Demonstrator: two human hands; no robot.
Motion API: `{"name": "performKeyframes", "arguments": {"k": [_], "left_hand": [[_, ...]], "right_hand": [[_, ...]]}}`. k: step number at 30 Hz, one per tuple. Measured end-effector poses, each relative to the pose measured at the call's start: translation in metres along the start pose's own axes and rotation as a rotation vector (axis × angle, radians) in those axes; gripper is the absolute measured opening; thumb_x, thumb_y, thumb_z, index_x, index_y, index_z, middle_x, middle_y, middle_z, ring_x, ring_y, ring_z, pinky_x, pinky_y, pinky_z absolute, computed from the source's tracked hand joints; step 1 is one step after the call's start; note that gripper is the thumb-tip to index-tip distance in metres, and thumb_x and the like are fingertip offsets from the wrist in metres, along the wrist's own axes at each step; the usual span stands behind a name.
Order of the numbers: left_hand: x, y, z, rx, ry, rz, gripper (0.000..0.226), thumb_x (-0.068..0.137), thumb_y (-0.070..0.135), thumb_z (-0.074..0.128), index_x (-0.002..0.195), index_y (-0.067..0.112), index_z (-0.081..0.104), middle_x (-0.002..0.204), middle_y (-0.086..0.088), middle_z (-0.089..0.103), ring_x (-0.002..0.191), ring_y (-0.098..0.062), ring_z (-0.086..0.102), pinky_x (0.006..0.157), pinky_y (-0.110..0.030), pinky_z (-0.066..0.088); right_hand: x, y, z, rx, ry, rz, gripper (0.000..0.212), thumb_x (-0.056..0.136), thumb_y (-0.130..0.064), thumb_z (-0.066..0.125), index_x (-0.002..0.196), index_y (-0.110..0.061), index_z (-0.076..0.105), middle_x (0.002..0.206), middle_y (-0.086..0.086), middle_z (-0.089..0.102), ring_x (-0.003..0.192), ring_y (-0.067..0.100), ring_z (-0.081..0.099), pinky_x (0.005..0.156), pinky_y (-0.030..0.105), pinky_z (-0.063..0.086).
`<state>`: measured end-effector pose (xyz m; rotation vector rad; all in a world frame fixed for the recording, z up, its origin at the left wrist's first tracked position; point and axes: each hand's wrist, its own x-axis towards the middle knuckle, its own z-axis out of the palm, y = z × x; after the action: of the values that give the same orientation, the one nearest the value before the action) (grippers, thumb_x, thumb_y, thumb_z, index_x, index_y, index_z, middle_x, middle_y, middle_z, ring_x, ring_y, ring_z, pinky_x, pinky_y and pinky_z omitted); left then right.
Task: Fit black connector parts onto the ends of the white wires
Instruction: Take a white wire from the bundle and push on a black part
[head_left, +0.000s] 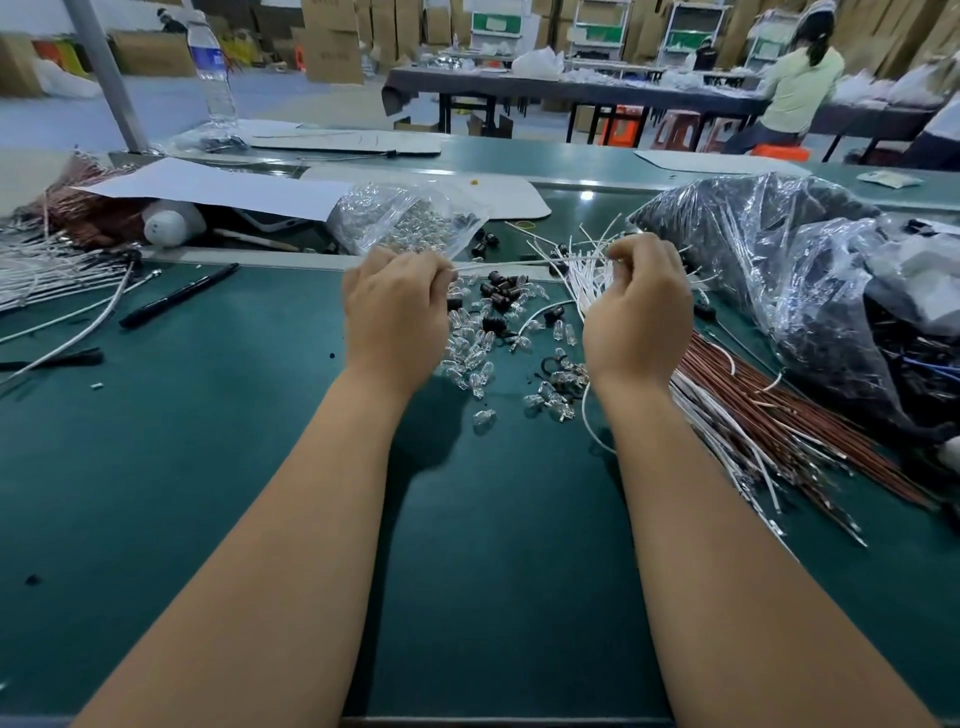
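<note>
Both hands are raised over the green table (208, 467). My left hand (395, 306) and my right hand (636, 306) each pinch one end of a white wire (530, 260) stretched between them. A bundle of white wires (589, 283) hangs from under my right hand's fingers. Black connector parts (498, 296) lie scattered on the table between the hands, mixed with small clear bulbs (470, 353). What my left fingertips hold besides the wire is hidden.
Brown and white wires (753, 415) fan out at the right beside a large plastic bag of dark parts (769, 260). A clear bag of bulbs (400, 218) lies behind the hands. A black pen (179, 295) and more wires (52, 270) lie at the left.
</note>
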<state>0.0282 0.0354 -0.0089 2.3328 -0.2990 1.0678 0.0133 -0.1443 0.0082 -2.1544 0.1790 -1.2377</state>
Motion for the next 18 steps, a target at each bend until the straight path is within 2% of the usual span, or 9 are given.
{"name": "performKeyframes", "arguments": {"k": [3, 5, 6, 7, 9, 11, 12, 15, 18], "left_hand": [[0.0, -0.003, 0.002, -0.013, -0.098, 0.034, 0.02, 0.097, 0.019, 0.052, 0.095, 0.011, 0.07, 0.083, -0.003, 0.07, 0.089, -0.03, 0.058, 0.085, -0.037, 0.036], [-0.001, -0.001, 0.002, -0.036, -0.118, 0.068, 0.019, 0.095, 0.025, 0.056, 0.093, 0.016, 0.073, 0.08, 0.003, 0.071, 0.089, -0.025, 0.057, 0.087, -0.032, 0.031], [-0.001, 0.0, 0.002, -0.049, -0.112, 0.077, 0.018, 0.094, 0.028, 0.058, 0.092, 0.019, 0.074, 0.078, 0.005, 0.071, 0.089, -0.023, 0.056, 0.086, -0.029, 0.027], [-0.001, 0.002, 0.003, -0.066, -0.105, 0.08, 0.018, 0.093, 0.031, 0.06, 0.093, 0.021, 0.075, 0.077, 0.006, 0.071, 0.088, -0.022, 0.056, 0.085, -0.028, 0.026], [-0.001, 0.003, 0.003, -0.104, -0.102, 0.068, 0.018, 0.09, 0.033, 0.063, 0.095, 0.022, 0.076, 0.077, 0.006, 0.073, 0.087, -0.022, 0.058, 0.091, -0.033, 0.034], [0.0, 0.002, 0.002, -0.141, -0.103, 0.019, 0.018, 0.087, 0.035, 0.067, 0.092, 0.021, 0.077, 0.076, 0.004, 0.073, 0.086, -0.022, 0.06, 0.091, -0.041, 0.043], [0.001, 0.002, 0.001, -0.164, -0.096, -0.01, 0.018, 0.085, 0.035, 0.069, 0.088, 0.019, 0.078, 0.074, 0.003, 0.073, 0.084, -0.02, 0.06, 0.088, -0.039, 0.045], [0.0, 0.004, 0.001, -0.302, -0.092, -0.082, 0.018, 0.082, 0.032, 0.074, 0.076, 0.016, 0.077, 0.068, 0.003, 0.072, 0.069, -0.011, 0.06, 0.071, -0.023, 0.046], [-0.001, 0.01, 0.005, -0.449, -0.119, -0.187, 0.013, 0.086, 0.024, 0.071, 0.077, 0.015, 0.076, 0.069, 0.004, 0.071, 0.057, -0.004, 0.057, 0.062, -0.025, 0.045]], "right_hand": [[-0.001, 0.005, 0.0, -0.262, -0.061, -0.075, 0.042, 0.081, 0.009, 0.048, 0.113, -0.011, 0.065, 0.113, 0.007, 0.061, 0.107, 0.023, 0.053, 0.093, 0.031, 0.031], [-0.006, 0.001, 0.003, -0.352, -0.168, -0.215, 0.045, 0.078, 0.001, 0.056, 0.118, -0.018, 0.064, 0.126, 0.007, 0.055, 0.122, 0.025, 0.045, 0.105, 0.041, 0.018], [-0.009, -0.004, 0.006, -0.329, -0.226, -0.283, 0.04, 0.081, -0.006, 0.059, 0.118, -0.022, 0.065, 0.128, 0.003, 0.055, 0.125, 0.023, 0.044, 0.107, 0.041, 0.014], [-0.012, -0.008, 0.009, -0.279, -0.273, -0.351, 0.031, 0.085, -0.013, 0.06, 0.114, -0.024, 0.067, 0.125, -0.001, 0.058, 0.123, 0.02, 0.046, 0.106, 0.039, 0.012], [-0.019, -0.014, 0.014, -0.185, -0.322, -0.451, 0.016, 0.091, -0.02, 0.059, 0.101, -0.023, 0.071, 0.108, -0.004, 0.067, 0.107, 0.018, 0.057, 0.098, 0.034, 0.017], [-0.021, -0.016, 0.015, -0.144, -0.318, -0.465, 0.015, 0.093, -0.018, 0.057, 0.094, -0.018, 0.071, 0.094, -0.002, 0.07, 0.091, 0.021, 0.061, 0.088, 0.032, 0.023], [-0.021, -0.015, 0.015, -0.13, -0.315, -0.446, 0.013, 0.093, -0.014, 0.057, 0.092, -0.015, 0.07, 0.092, 0.0, 0.069, 0.088, 0.023, 0.059, 0.085, 0.03, 0.025], [-0.019, -0.012, 0.016, -0.108, -0.352, -0.364, 0.012, 0.092, -0.006, 0.055, 0.093, -0.009, 0.066, 0.092, 0.005, 0.065, 0.085, 0.021, 0.052, 0.079, 0.027, 0.029], [-0.021, -0.011, 0.017, -0.072, -0.389, -0.275, 0.013, 0.095, -0.007, 0.05, 0.097, -0.009, 0.063, 0.094, 0.005, 0.062, 0.077, 0.016, 0.046, 0.068, 0.026, 0.031]]}}
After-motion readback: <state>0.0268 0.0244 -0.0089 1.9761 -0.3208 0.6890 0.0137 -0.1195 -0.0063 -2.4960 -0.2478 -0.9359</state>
